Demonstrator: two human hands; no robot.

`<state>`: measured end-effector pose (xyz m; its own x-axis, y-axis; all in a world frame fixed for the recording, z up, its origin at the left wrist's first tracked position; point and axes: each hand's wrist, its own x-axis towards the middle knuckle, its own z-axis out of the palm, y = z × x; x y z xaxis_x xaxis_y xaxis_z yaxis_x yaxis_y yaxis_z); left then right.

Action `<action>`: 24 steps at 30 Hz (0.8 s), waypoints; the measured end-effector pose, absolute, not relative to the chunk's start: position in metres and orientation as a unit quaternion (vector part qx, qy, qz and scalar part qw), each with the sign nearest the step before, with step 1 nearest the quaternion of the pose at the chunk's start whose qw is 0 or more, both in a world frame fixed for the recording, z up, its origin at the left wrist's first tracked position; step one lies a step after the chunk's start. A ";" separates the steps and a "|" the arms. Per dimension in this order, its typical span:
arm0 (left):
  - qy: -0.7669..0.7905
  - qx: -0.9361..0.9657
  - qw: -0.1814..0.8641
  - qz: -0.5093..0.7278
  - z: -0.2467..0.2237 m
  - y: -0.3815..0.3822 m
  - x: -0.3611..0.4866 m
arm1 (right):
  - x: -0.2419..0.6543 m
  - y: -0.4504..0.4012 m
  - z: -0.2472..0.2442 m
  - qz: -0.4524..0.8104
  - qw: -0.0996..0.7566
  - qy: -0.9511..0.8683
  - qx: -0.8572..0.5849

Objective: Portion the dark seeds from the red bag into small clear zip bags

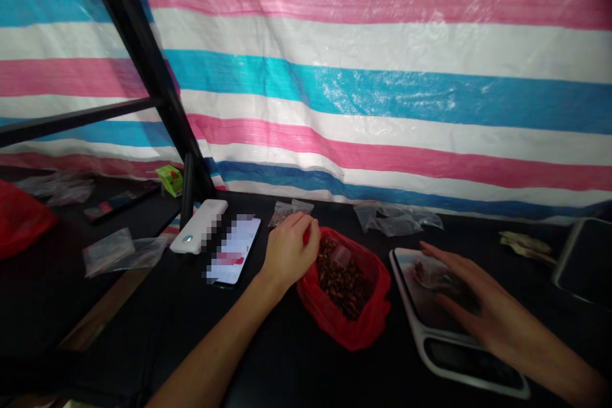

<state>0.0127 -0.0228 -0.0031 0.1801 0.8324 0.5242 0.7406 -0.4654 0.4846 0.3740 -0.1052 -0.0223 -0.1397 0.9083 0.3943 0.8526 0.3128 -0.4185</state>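
Scale (447, 335), pale-rimmed, its dark display facing the near edge of the black worktop (282, 357), right of the middle. My right hand (482, 293) is held over its pan, fingers extended and thumb apart, gripping nothing that I can make out. Beneath the fingers, on the pan, lies a small clear bag (433, 275) with brown contents; I cannot tell whether they touch it. Left of the scale, a red plastic bag (377, 319), mouth wide, holds brown, seed-like pieces (351, 299), with a small clear container (341, 256) among them. My left hand (290, 247) is at that bag's far left rim, fingers bent and thumb close to them; whether they pinch the plastic I cannot tell. Farther left, a phone (241, 245) lies screen up, partly pixelated; beside it, nearer the worktop's left edge, is a white oblong device (205, 220). Toward the far edge I see, left to right, small clear pouches (282, 210) partly behind the left hand, flat clear bags (396, 220) and a crumpled tan scrap (523, 245). Past the left edge, a second black surface (38, 312) bears a red bundle (21, 223) and, farther back, a green packet (171, 180). Behind, a black frame (143, 57) rises before a sheet (382, 95) striped pink, white and blue.
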 end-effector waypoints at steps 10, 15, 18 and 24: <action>0.479 0.793 0.130 0.354 -0.008 -0.026 0.016 | 0.393 -0.126 -0.022 -0.037 0.509 -0.613 -0.603; 0.411 0.848 0.136 0.305 -0.015 -0.028 0.020 | 0.390 -0.127 -0.023 -0.015 0.522 -0.602 -0.604; 0.411 0.860 0.127 0.274 -0.019 -0.027 0.020 | 0.388 -0.128 -0.022 -0.011 0.519 -0.611 -0.598; 0.534 0.812 0.104 0.211 -0.026 -0.027 0.027 | 0.392 -0.126 -0.023 -0.024 0.490 -0.637 -0.595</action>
